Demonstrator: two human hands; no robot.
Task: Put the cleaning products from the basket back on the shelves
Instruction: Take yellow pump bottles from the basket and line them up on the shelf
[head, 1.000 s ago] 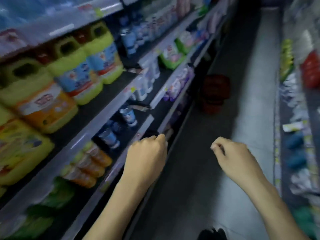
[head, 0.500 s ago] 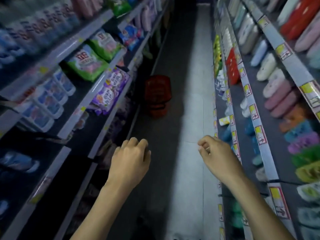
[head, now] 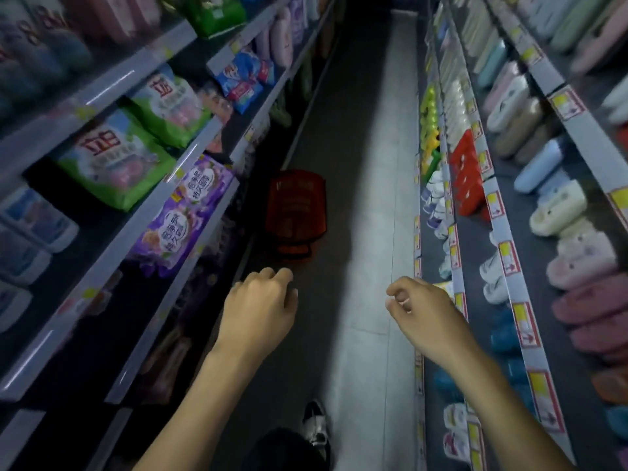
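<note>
A red shopping basket [head: 296, 212] stands on the aisle floor ahead, close to the foot of the left shelves. What lies inside it is too dim to make out. My left hand [head: 260, 307] hangs in front of me below the basket, fingers loosely curled, holding nothing. My right hand [head: 421, 312] is level with it to the right, also loosely curled and empty. On the left shelves [head: 142, 212] lie green detergent bags [head: 115, 161] and purple bags [head: 183, 215].
The right shelves [head: 509, 253] carry rows of slippers and red boxes [head: 467, 173]. A narrow tiled aisle floor [head: 370, 185] runs between both shelf rows. My shoe [head: 314, 423] shows at the bottom edge.
The view has swung from the left shelves to straight down the aisle, and the basket has come nearer. Both hands stay loosely curled and empty.
</note>
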